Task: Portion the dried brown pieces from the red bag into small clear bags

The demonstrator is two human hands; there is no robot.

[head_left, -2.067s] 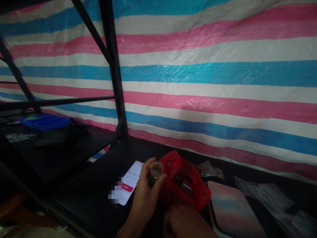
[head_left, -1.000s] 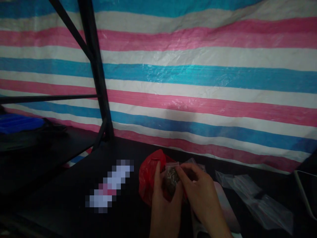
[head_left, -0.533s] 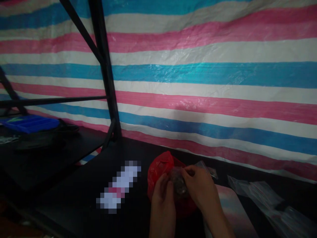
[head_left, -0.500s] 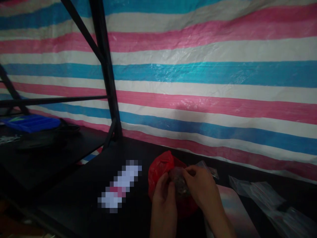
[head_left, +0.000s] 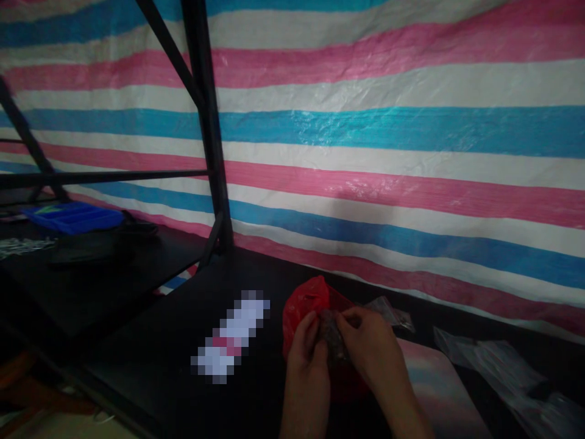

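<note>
Between my hands is a small clear plastic bag (head_left: 333,342) with dark, greyish contents too dim to make out. My left hand (head_left: 307,353) pinches its left side, fingertips near the top edge. From the right, my right hand (head_left: 369,336) grips the upper edge between thumb and fingers. Around and behind it, a red plastic bag (head_left: 302,308) stands on the black table (head_left: 256,390); its front part is mostly hidden by my hands and the clear bag.
A flat pastel-coloured sheet (head_left: 439,381) lies right of my forearm, with several clear zip bags (head_left: 496,366) beyond. Another small bag (head_left: 390,312) sits behind my right hand. Left are a blurred-out pale strip (head_left: 235,335), a black frame post (head_left: 212,134) and a blue tray (head_left: 75,217).
The whole view has shifted a little, so things appear further right. Both hands stay on the clear bag, and my left fingertips sit slightly higher along its edge.
</note>
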